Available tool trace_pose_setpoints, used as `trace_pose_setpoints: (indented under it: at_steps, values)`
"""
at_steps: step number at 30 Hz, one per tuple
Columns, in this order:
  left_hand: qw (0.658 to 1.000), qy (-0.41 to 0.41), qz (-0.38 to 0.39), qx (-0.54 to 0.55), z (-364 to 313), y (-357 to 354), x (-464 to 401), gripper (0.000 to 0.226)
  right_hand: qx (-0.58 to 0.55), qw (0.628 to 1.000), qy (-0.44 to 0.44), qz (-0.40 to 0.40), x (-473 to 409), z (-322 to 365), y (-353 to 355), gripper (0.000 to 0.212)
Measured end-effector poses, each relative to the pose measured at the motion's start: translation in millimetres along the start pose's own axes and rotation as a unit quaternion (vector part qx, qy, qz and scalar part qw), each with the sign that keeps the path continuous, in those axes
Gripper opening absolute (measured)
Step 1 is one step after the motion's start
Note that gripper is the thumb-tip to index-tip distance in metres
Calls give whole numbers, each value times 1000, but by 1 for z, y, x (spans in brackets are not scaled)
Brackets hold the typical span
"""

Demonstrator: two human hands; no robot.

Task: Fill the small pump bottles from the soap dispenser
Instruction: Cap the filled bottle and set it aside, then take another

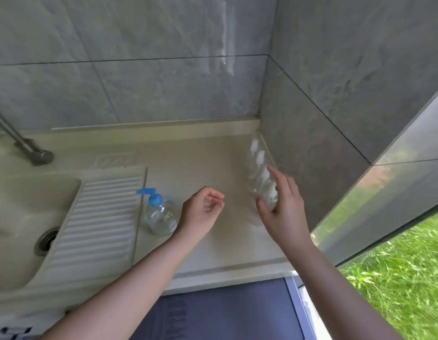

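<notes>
a: we start at the pale counter (188, 153), soap dispenser (159, 212) with its blue pump near left, by our left hand (200, 212), fingers loosely curled on nothing

b: our right hand (281, 207), fingers spread, reaches the nearest of four small pump bottles (259, 173) lined along the right wall; we'd best grip its body low, lift straight up

a: dispenser label's too blurred to read

A sink (21, 217), ribbed drainboard (97, 222), tap base (38, 157), possibly grass (397, 278) outside.
</notes>
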State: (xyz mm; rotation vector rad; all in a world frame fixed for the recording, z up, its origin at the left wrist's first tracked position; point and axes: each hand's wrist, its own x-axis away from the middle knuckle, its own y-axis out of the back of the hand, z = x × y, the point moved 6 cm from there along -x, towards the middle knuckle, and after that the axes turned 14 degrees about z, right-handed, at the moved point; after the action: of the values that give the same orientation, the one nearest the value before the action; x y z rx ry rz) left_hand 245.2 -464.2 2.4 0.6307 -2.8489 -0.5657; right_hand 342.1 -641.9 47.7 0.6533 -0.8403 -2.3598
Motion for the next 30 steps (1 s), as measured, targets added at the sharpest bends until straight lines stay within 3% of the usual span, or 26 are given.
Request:
trace_pose_setpoints:
  at_steps: [8,11,15,24,27,30]
  values:
    - [992,73,-101,-17,34,66,67,15,-56,981,46,179,-15,43,-102,62]
    - [979,126,-158,-25,58,90,84,11,-59,961,29,268,-17,55,-144,71]
    - [970,165,-177,-16,87,115,88,17,-61,936,-13,348,-14,65,-184,88]
    - [979,202,-33,25,119,120,63,72,-118,913,-117,372,-15,58,-227,118]
    - [982,183,16,43,125,118,55,58,-131,920,-136,344,-12,62,-237,118]
    - [984,159,57,58,134,122,49,45,-128,936,-160,286,-11,69,-244,104]
